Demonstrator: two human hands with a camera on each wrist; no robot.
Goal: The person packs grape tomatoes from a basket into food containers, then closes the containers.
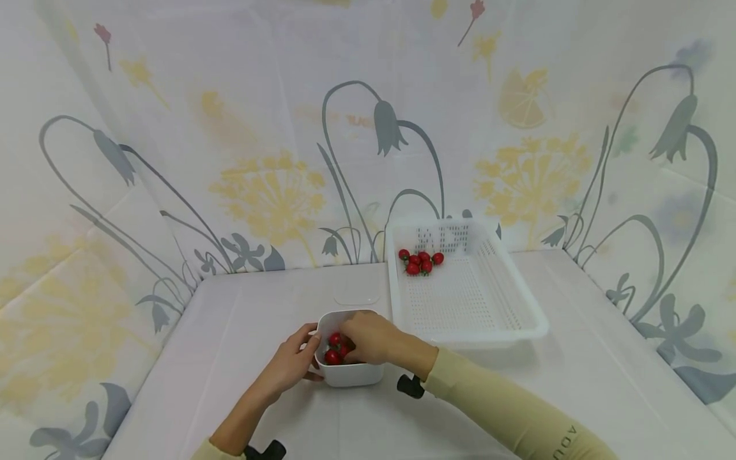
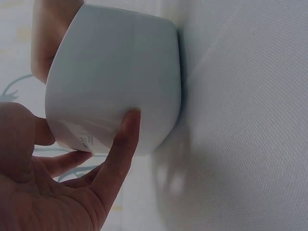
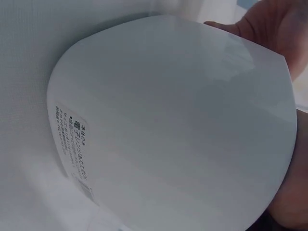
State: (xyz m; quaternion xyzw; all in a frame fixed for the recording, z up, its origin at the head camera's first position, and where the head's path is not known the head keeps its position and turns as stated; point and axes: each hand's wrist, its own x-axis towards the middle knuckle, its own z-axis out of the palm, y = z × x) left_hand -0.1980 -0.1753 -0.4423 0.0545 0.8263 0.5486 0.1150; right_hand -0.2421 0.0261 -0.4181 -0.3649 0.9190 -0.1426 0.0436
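Observation:
In the head view a small white container [image 1: 353,377] stands on the table with several red cherry tomatoes [image 1: 333,357] inside. My left hand [image 1: 290,363] holds it at its left side, the thumb by the rim and the other fingers on the outer wall. My right hand [image 1: 368,337] reaches over the rim into the container beside the tomatoes; its fingertips are mostly hidden, so what they hold does not show. The left wrist view shows the left fingers [image 2: 122,144] against the container's smooth wall [image 2: 120,67]. A printed label [image 3: 74,149] shows in the right wrist view.
A white perforated basket [image 1: 471,300] stands behind and to the right, with several more cherry tomatoes [image 1: 422,262] in its far left part. Behind the container lies a faint, clear lid-like outline [image 1: 356,299]. A flower-printed cloth [image 1: 356,160] hangs around the table.

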